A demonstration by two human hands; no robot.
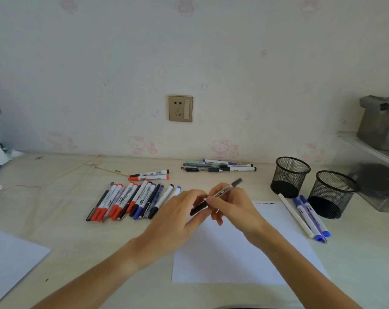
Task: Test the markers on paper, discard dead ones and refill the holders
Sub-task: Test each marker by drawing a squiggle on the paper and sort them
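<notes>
Both hands hold one black pen [224,191] just above the top left of the white test paper [233,259]. My right hand [231,206] grips the clear barrel. My left hand [182,217] pinches the black cap end. The paper shows three short squiggles [265,203] at its top edge, two red and one black. A row of several red, black and blue markers [131,200] lies left of the hands. Two empty black mesh holders [289,176] [332,194] stand at the right.
Three white and blue markers [307,216] lie beside the paper's right edge. A pile of pens [220,167] sits near the wall, and two markers [149,175] lie left of it. A second sheet [8,257] lies at the near left. A clear shelf unit [378,157] stands at the far right.
</notes>
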